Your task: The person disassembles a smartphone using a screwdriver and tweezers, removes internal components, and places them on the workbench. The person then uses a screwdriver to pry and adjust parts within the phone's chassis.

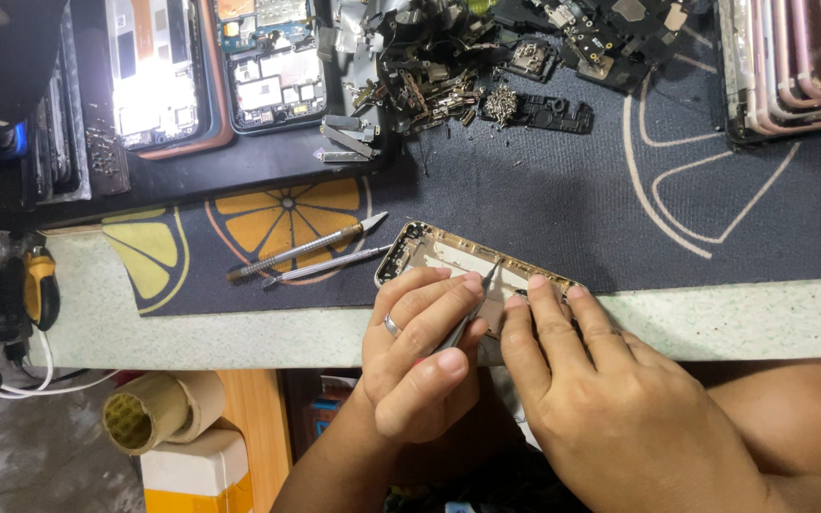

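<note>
Right hand (610, 399): fingers flat, pinning phone frame (448, 261) at tabletop's near edge.
Left hand (425, 356): closed around tweezers (467, 318), tip on frame.

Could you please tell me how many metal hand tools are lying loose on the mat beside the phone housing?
2: a flat-bladed metal tool and tweezers just below it, both left of the phone housing. Others may hide among the parts above.
</note>
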